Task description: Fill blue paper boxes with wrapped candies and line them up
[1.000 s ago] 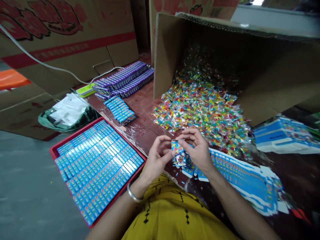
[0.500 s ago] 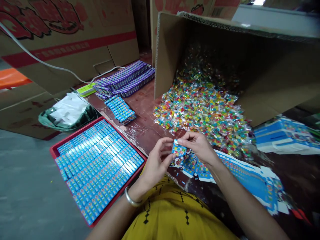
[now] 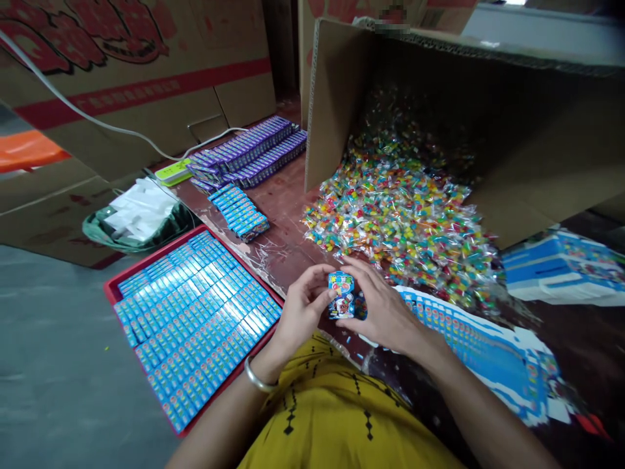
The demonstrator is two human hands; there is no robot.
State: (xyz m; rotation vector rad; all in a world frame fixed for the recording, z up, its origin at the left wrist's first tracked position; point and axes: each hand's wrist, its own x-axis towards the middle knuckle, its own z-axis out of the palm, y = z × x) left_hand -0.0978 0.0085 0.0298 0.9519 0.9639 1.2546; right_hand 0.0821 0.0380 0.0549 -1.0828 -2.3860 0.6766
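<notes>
Box (image 3: 341, 296), small and blue with a cartoon print, sits right between the two hands, front face up, just over the near edge of the reddish table (image 3: 286, 202)! Left hand (image 3: 301, 309) has it pinched, thumb laid across the printed face, fingers curled behind. And here's the right hand (image 3: 385, 309), cupped around the other side, thumb at the bottom edge, fingers up by the top corner. A silver bangle (image 3: 256, 378) gleams on the left wrist. Beyond them, clear packets of colourful candy (image 3: 400, 225) spill from a big carton (image 3: 334, 98) lying on its side. Flat blue cartons (image 3: 469, 345) fan out beside the right forearm, while over on the left, a red tray (image 3: 112, 290) holds tight rows of blue boxes (image 3: 195, 319).
</notes>
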